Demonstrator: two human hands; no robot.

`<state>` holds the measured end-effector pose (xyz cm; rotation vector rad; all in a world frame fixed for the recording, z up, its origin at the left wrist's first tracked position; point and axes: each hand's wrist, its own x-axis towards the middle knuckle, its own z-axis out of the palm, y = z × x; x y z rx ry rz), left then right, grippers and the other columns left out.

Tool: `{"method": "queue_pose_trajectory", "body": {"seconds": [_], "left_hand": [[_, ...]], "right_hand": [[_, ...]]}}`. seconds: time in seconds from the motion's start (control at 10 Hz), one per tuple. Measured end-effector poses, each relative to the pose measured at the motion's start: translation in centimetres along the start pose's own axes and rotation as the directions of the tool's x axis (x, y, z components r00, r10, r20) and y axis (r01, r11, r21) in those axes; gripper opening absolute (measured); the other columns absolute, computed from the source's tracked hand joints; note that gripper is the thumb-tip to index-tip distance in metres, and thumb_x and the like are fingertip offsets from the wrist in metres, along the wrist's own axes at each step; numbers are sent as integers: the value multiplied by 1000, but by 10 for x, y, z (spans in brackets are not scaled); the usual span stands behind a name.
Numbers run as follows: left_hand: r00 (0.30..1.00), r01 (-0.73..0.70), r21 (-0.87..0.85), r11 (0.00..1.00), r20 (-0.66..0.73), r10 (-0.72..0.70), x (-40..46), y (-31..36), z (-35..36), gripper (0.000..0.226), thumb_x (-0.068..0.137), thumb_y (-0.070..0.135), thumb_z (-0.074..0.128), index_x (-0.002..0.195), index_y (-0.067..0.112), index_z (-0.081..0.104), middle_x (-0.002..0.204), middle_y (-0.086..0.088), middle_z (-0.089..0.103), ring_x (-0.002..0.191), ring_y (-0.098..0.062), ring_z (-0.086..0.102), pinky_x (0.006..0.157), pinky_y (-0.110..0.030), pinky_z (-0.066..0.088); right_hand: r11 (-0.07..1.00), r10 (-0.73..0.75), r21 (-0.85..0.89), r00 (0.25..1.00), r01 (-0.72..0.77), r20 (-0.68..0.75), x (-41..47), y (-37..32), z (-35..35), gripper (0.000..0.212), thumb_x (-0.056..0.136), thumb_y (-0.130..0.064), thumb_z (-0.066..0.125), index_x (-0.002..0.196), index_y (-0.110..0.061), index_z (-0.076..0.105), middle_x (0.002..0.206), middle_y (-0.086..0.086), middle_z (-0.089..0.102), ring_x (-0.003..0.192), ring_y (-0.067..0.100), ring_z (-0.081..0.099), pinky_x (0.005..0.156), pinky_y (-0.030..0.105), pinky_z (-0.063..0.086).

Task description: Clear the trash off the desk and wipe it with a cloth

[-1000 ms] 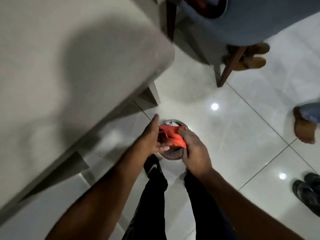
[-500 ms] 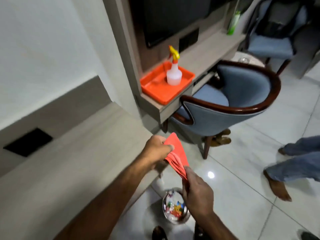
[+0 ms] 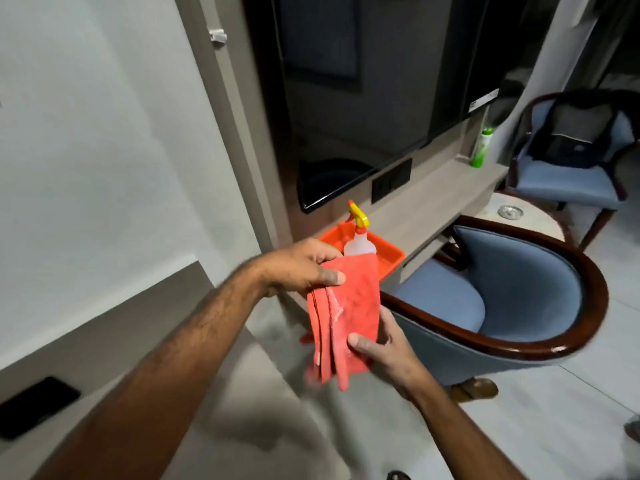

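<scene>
Fingers (image 3: 332, 277) of left hand (image 3: 301, 266) pinch the top edge of the cloth (image 3: 343, 313), thumb on the near face, other fingers behind. Right hand (image 3: 384, 344) grips the cloth's lower right edge, thumb across the front, fingers wrapped behind. Both hands closed on it.

Cloth: red-orange, fuzzy nap, folded into several layers; layer edges fan out along the left side and bottom. Pale worn streak runs down near the fold. Small tag or light spot at lower left edge, too small to read. Cloth hangs vertically in the air off the desk (image 3: 242, 393) far right corner, not touching the top.

Beyond, on the near end of a higher shelf (image 3: 433, 202): orange tray (image 3: 391, 259) holding a translucent spray bottle (image 3: 358, 242) with yellow trigger head, red nozzle tip. Green bottle (image 3: 481, 147) at the shelf's far end; label unreadable. Blue chair (image 3: 519, 289) with dark wood rim just right of the hands. No legible writing anywhere.
</scene>
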<state>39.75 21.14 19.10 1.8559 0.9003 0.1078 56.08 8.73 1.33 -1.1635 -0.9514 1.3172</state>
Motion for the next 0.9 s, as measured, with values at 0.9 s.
{"method": "queue_pose_trajectory", "body": {"seconds": [0.9], "left_hand": [[759, 396, 719, 571, -606, 237, 88, -174, -26, 28, 84, 7, 59, 110, 1, 69, 102, -19, 72, 91, -38, 68, 80, -42, 59]], "right_hand": [[13, 140, -999, 989, -50, -48, 228, -2, 24, 38, 93, -29, 55, 127, -14, 62, 129, 12, 65, 120, 34, 63, 97, 40, 53]]}}
